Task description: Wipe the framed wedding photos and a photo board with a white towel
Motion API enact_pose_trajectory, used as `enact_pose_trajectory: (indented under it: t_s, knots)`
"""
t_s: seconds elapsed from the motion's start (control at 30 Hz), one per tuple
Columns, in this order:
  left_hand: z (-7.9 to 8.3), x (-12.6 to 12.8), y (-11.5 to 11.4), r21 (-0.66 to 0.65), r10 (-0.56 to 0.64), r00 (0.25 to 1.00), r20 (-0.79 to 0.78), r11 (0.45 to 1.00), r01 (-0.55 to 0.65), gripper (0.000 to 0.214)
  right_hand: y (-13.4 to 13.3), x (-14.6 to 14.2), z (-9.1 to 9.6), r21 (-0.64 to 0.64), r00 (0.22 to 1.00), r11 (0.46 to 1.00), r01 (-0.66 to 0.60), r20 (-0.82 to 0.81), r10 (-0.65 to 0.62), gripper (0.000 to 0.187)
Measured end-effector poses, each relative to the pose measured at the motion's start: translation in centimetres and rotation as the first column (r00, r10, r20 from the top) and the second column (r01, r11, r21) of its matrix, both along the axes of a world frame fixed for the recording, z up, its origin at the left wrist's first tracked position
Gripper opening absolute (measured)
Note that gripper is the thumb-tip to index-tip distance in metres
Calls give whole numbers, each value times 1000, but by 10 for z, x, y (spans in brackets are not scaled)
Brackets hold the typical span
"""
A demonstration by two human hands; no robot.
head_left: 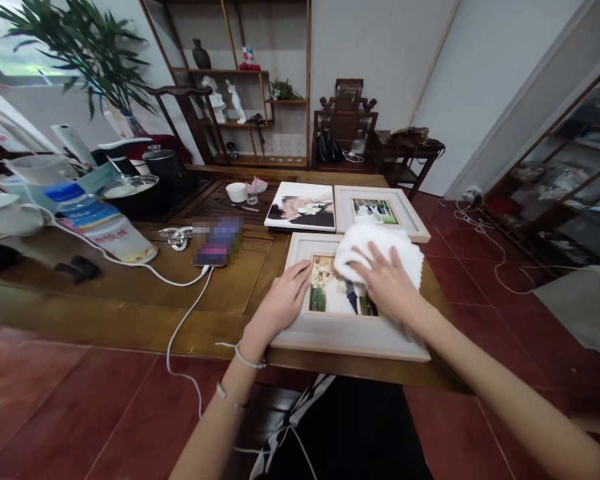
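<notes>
Observing one pale wooden frame (350,335) under both hands: thin light-wood border, wide whitish mat, narrow tan inner edging around a picture (334,298) of greenery, white clothing and a dark, leg-like shape. A fluffy white cloth (380,240), bunched and with a jagged outer edge, covers the picture's upper corner by the right hand and part of the far border.

Edges and room: I read the frame as flat on the wooden table (230,327), its near border close to the table's near edge. Outward of the right hand only a narrow strip of tabletop remains before the red floor (505,300). Just beyond the hands, a second frame (414,222) and a photo panel (303,208) stand side by side, limiting forward room. Outward of the left hand I log bare tabletop as far as a blurred phone (217,241) and its white cable (169,350).

Hands: left hand (283,298) laid flat, fingers extended and close together, resting over the frame's side, fingertips at the picture. Right hand (387,281) palm down, fingers spread wide on the cloth; I cannot tell if the palm pinches any. The frame lies beneath and between both.
</notes>
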State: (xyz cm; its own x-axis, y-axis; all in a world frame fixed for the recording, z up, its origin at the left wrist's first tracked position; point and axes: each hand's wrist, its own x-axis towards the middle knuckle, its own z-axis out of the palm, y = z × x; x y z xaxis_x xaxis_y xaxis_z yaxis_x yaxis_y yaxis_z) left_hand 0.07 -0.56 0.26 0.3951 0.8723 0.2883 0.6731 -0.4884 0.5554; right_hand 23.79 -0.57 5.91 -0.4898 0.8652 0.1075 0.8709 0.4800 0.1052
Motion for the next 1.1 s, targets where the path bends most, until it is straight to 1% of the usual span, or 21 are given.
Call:
enact_pose_trajectory:
  t_s: [0.07,0.1,0.17,0.2,0.27,0.33,0.4,0.5,0.6,0.67,0.77,0.8,0.83,0.87,0.9,0.93,0.97,1.0,1.03,1.07,1.1]
  knots:
    - [2,0,-1,1,6,999,33,1000,-6,43,27,1,-1,63,998,997,42,36,-45,67]
    - [4,1,-2,5,13,998,56,1000,-13,45,36,-2,-2,67,998,996,50,37,-53,66]
    - [6,2,-3,26,28,994,105,999,-31,48,43,-16,-3,35,1000,999,22,21,-23,66]
    - [7,2,-3,38,34,991,126,998,-39,49,40,-26,-4,10,1000,1000,-19,10,19,67]
    - [8,2,-4,58,48,986,161,997,-58,51,25,-46,-5,-63,992,990,-128,-7,127,68]
    - [8,2,-4,60,60,982,178,996,-71,52,2,-61,-3,-157,973,961,-229,-23,228,66]
    - [8,2,-4,52,63,981,184,996,-74,53,-24,-66,3,-229,956,929,-291,-47,289,63]
    - [9,1,-5,36,67,982,177,997,-75,52,-60,-56,19,-328,930,870,-367,-101,354,64]
    - [8,1,-4,31,24,994,104,999,-28,49,-81,-34,38,-421,926,825,-377,-170,336,66]
    - [7,1,-3,34,-7,998,56,999,5,45,-83,-15,50,-481,948,817,-317,-190,256,65]
    - [4,2,-1,49,-11,1000,29,999,9,42,-64,17,66,-570,965,784,-246,-223,140,58]
    - [3,2,-1,54,-10,1000,24,998,9,41,-52,28,70,-560,958,789,-252,-260,121,55]
    - [2,2,-1,59,-10,1000,18,998,9,41,-39,37,74,-520,944,813,-262,-312,105,52]
    - [1,2,-1,62,-9,1000,14,998,8,41,-25,44,76,-444,925,859,-255,-371,83,49]
    - [1,2,-1,62,-10,1000,10,998,9,41,-10,49,77,-348,902,914,-209,-430,43,45]
    - [0,1,-1,59,-10,1000,6,998,10,41,3,49,76,-240,873,962,-129,-488,-4,40]
    - [0,1,-1,55,-10,1000,2,998,10,41,16,46,74,-130,839,991,-30,-542,-45,37]
    - [0,1,-1,50,-10,1000,0,999,10,41,27,39,71,-29,808,998,61,-585,-67,36]
    - [0,1,-1,45,-9,1000,-2,999,9,42,35,29,65,52,794,992,112,-605,-58,38]
    - [0,1,0,42,-7,1000,-2,999,7,42,42,16,59,111,803,988,106,-595,-20,42]
    - [0,1,0,42,-7,1000,0,999,7,41,46,1,51,145,833,988,48,-552,40,49]
